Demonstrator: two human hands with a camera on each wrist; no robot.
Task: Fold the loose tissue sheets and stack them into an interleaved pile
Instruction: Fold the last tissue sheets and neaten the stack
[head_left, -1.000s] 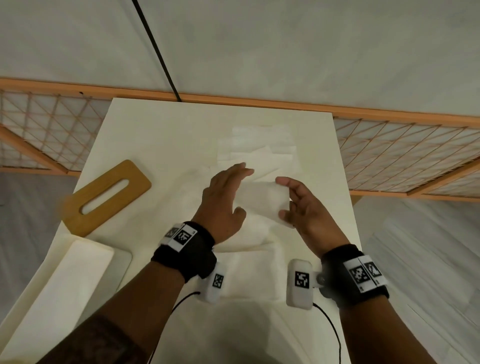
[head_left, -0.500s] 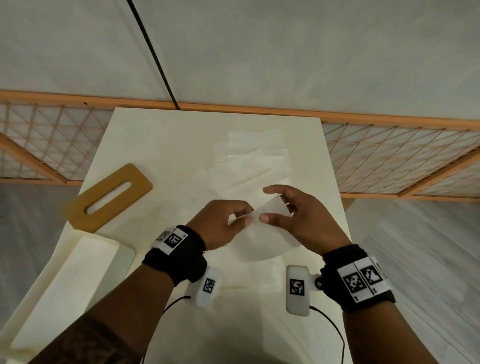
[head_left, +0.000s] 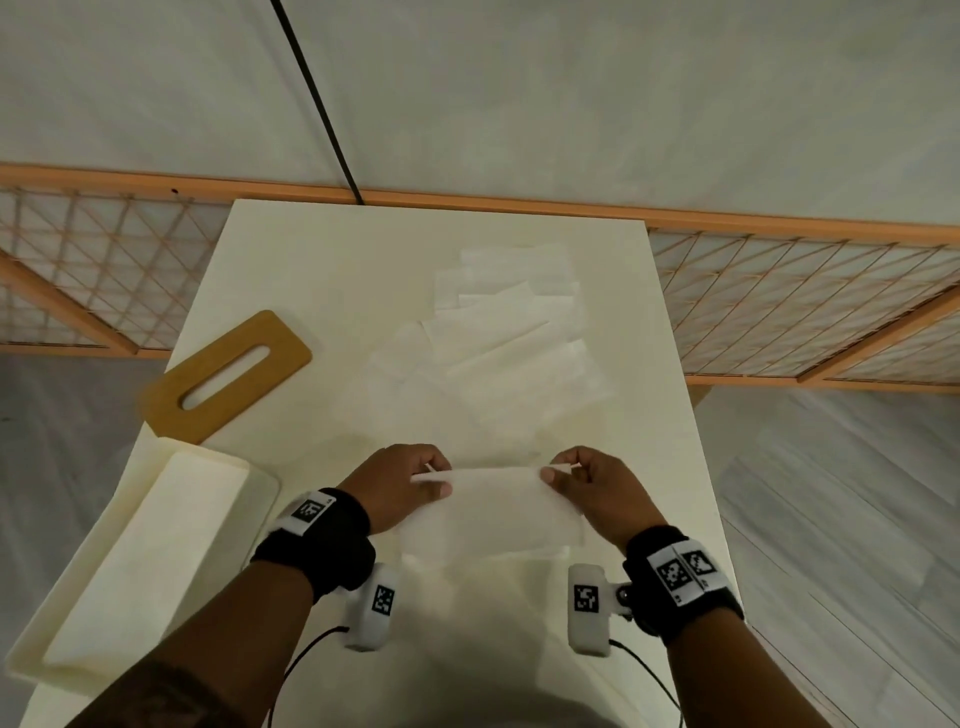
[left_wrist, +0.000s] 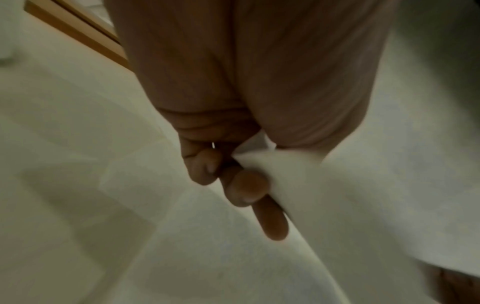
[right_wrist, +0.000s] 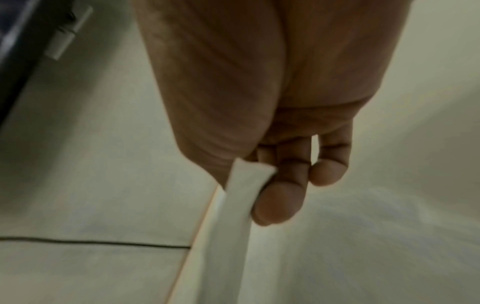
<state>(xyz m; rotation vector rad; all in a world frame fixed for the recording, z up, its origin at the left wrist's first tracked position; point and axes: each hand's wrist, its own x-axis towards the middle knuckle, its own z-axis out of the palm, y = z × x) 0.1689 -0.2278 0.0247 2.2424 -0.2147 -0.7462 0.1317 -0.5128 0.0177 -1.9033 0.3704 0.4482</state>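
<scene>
I hold one white tissue sheet (head_left: 491, 506) stretched between both hands above the near part of the cream table (head_left: 311, 270). My left hand (head_left: 415, 480) pinches its top left corner, my right hand (head_left: 563, 470) its top right corner. The sheet hangs toward me over a folded tissue pile (head_left: 483, 564). The left wrist view shows that thumb and fingers closed on the tissue sheet (left_wrist: 324, 195). In the right wrist view my fingers clamp the tissue sheet (right_wrist: 241, 195) edge-on. Several loose tissue sheets (head_left: 498, 338) lie overlapping at the table's far centre.
A brown wooden lid with a slot (head_left: 228, 376) lies at the table's left edge. Nearer on the left sits a cream box (head_left: 130, 561) holding white tissue. An orange-framed lattice panel (head_left: 805, 312) runs behind the table; grey floor lies to the right.
Both hands lifted one sheet off the loose tissues, drew it toward me and moved apart, so it now hangs stretched flat between them.
</scene>
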